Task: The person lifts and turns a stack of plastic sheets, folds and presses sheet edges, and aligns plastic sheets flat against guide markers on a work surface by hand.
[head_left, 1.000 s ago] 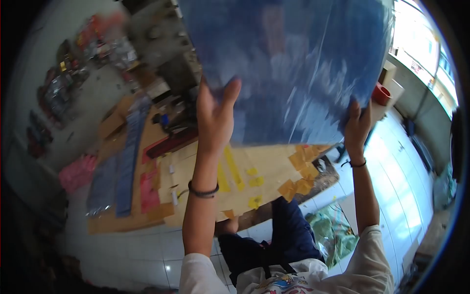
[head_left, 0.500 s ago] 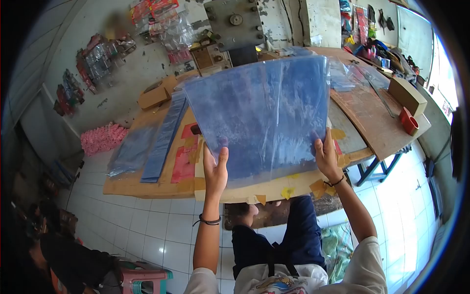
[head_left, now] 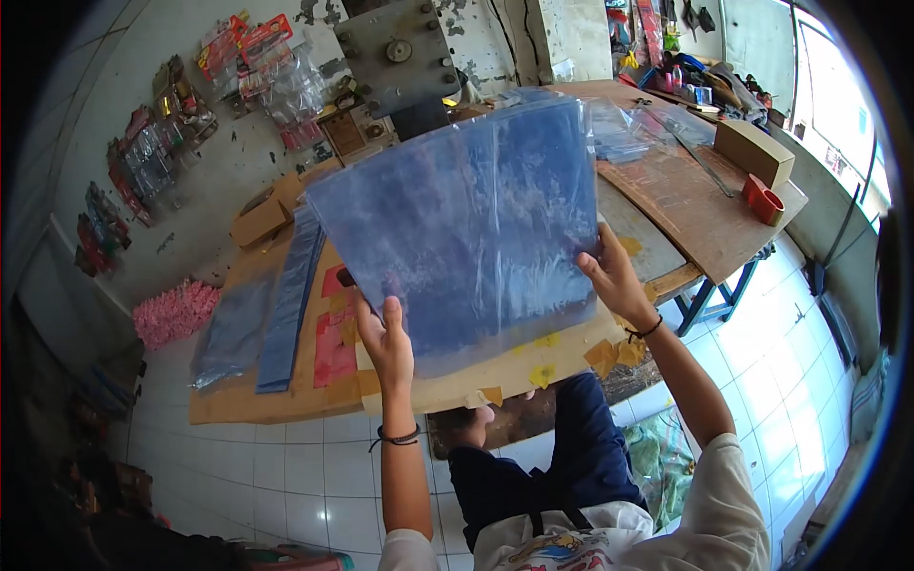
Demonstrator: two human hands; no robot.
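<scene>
A wide stack of bluish, see-through plastic sheets (head_left: 457,228) is held up in front of me, above the near edge of the table. My left hand (head_left: 388,343) grips its lower left edge, thumb in front and fingers mostly behind. At the lower right edge my right hand (head_left: 614,276) holds it the same way. Beneath the sheets lies a cream board (head_left: 457,390) with yellow tape patches on it. Red patches (head_left: 335,347) show on the table just left of my left hand.
Left on the table are long blue plastic strips (head_left: 288,305), clear plastic sheets (head_left: 233,319) and an open cardboard box (head_left: 265,211). A metal machine plate (head_left: 395,52) stands behind. On the right are a brown board (head_left: 666,181), a box (head_left: 754,152) and a red tape roll (head_left: 763,200).
The view has turned to the right, so the scene has shifted left. Both hands keep hold of the plastic sheets, which now tilt slightly more, left side lower.
</scene>
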